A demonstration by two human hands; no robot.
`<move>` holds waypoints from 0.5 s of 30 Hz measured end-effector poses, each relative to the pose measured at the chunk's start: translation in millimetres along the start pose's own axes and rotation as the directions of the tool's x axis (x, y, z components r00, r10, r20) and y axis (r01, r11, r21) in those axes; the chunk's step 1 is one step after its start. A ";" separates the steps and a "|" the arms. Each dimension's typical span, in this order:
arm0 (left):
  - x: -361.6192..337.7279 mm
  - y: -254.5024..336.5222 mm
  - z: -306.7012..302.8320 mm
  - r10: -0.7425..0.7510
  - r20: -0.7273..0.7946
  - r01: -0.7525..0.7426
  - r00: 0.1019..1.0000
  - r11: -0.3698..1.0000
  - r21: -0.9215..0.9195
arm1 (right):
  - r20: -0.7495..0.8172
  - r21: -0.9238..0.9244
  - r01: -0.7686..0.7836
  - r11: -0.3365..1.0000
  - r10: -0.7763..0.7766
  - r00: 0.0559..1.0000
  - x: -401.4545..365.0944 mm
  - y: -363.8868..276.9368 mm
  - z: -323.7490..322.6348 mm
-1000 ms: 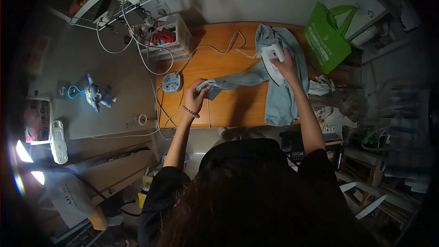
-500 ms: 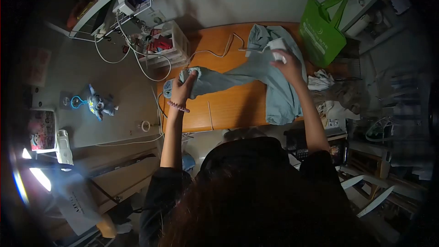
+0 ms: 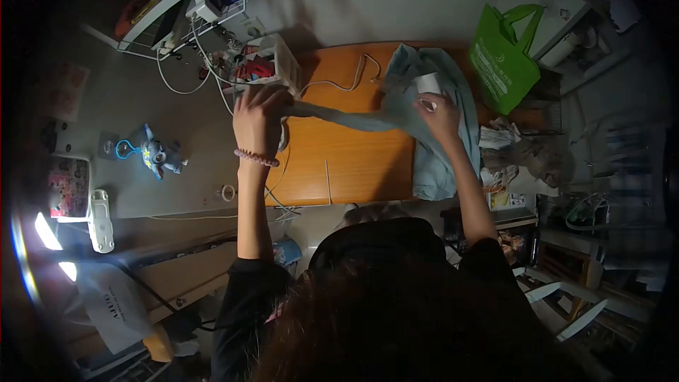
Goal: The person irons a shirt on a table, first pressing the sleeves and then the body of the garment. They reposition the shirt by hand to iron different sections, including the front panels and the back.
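Note:
A grey-green long-sleeved garment (image 3: 442,163) lies on the right part of the orange wooden table (image 3: 368,170). One sleeve (image 3: 346,120) stretches left across the tabletop, pulled taut and narrow. Its far end is gripped by my left hand (image 3: 256,117), which wears a beaded bracelet; the fingers curl over and hide the cuff. My right hand (image 3: 440,113) is closed around a white hand-held device (image 3: 428,83) over the body of the garment, close to where the sleeve begins. The device's lower part is hidden by my fingers.
A white cable (image 3: 346,87) runs over the table's back. At the back left stands a clear plastic bin (image 3: 286,64) with red items. A green bag (image 3: 503,60) is at the back right, with crumpled white cloth (image 3: 499,134) nearer. A thin stick (image 3: 327,180) lies at the front.
My left hand has turned and shifted left and up, drawing the sleeve tighter and narrower. The right hand and white device have moved slightly down relative to the garment. The view has shifted slightly.

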State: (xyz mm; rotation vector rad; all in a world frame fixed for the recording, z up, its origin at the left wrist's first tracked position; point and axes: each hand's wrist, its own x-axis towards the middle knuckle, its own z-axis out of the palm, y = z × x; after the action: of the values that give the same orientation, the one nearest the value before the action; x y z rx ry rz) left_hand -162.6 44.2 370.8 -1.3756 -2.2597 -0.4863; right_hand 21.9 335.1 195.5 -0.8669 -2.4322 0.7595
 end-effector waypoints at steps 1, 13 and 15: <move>-0.3 -0.5 -5.5 -0.036 -0.077 0.037 0.996 0.999 0.009 | -0.088 0.008 0.038 0.999 -0.037 0.995 3.5 6.1 -6.1; -63.1 -21.0 -62.9 -0.215 -0.724 0.478 0.655 0.860 0.177 | -0.216 0.078 0.040 0.996 -0.023 0.976 3.5 48.7 -55.1; -60.3 -20.2 -66.2 -0.372 -0.740 0.445 0.560 0.889 -0.110 | -0.177 0.186 0.047 0.981 -0.014 0.984 9.8 50.8 -55.0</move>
State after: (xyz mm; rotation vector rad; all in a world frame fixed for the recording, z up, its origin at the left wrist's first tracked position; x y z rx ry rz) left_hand -143.8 -43.1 392.2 -0.4042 -1.8133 -0.8991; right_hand 68.0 393.8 207.1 -0.7853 -2.1742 0.8504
